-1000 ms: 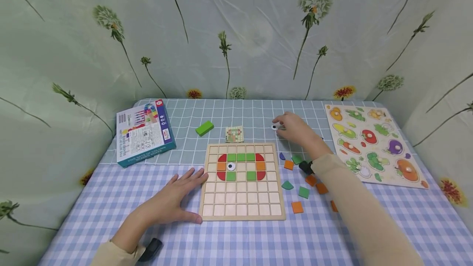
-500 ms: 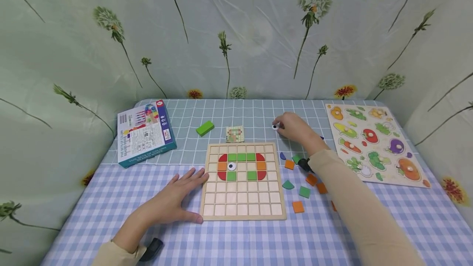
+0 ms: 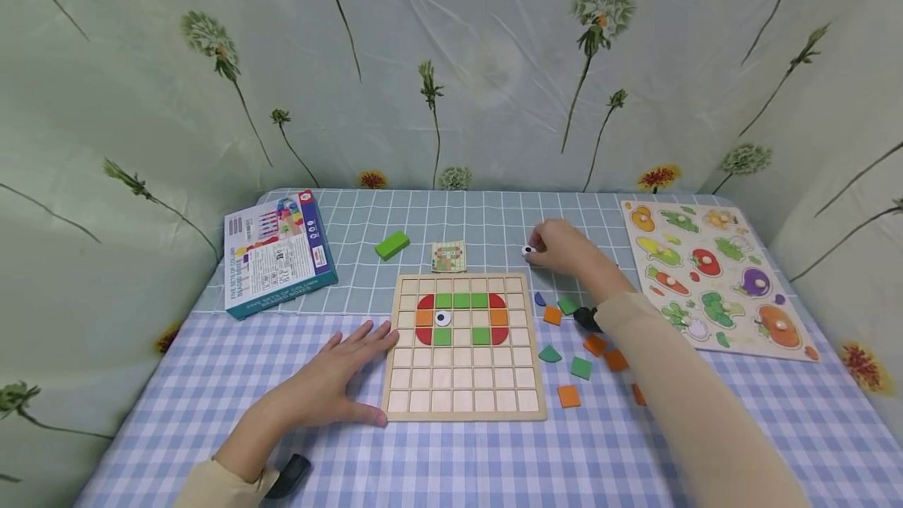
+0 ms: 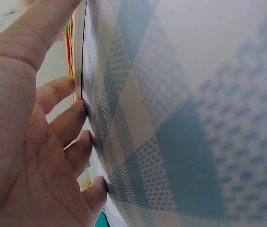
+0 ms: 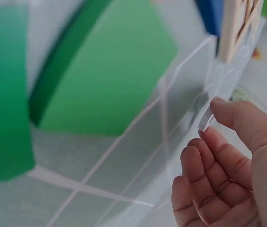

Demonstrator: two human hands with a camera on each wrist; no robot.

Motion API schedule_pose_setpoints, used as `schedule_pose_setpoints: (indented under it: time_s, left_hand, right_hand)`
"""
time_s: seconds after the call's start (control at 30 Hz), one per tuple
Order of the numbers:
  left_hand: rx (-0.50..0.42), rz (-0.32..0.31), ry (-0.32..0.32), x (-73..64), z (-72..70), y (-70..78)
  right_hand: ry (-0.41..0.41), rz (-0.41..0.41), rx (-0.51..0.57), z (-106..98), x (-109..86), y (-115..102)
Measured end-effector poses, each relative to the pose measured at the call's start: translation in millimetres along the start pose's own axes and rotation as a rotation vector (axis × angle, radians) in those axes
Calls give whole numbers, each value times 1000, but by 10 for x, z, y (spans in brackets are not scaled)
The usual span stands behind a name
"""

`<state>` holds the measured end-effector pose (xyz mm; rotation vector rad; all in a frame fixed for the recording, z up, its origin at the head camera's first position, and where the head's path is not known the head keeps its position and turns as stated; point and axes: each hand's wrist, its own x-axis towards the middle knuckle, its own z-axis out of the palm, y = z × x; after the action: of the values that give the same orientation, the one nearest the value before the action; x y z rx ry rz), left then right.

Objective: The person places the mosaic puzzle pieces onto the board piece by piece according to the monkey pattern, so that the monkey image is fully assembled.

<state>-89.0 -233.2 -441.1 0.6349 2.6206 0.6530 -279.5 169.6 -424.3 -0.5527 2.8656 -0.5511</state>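
Resting with fingers spread, the left hand (image 3: 320, 386) touches the left edge of the wooden grid board (image 3: 462, 379). Loose orange and green pieces (image 3: 568, 396) lie at the board's right side. On the board, a white eye disc (image 3: 442, 318) sits beside an orange tile (image 3: 424, 317). The picture card (image 3: 448, 256) lies just behind the board. Beyond the far right corner, the right hand (image 3: 560, 246) pinches a second eye disc (image 3: 527, 251) between thumb and fingers.

The right grip (image 3: 561, 246) partly hides the white eye disc (image 3: 527, 251).
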Motion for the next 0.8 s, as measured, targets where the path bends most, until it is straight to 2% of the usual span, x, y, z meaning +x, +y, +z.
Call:
schedule_pose_setpoints:
  time_s: [0.2, 0.4, 0.53, 0.8]
  left_hand:
    - [-1, 8, 6, 0, -12, 12]
    - [1, 12, 5, 0, -14, 19]
    - [2, 6, 3, 1, -11, 19]
    - [-2, -8, -3, 0, 0, 9]
  right_hand:
    - [16, -60, 45, -23, -154, -144]
    - [-16, -173, 67, 6, -320, -385]
    - [-45, -196, 94, 37, -445, -525]
    - [-66, -276, 62, 171, -589, -661]
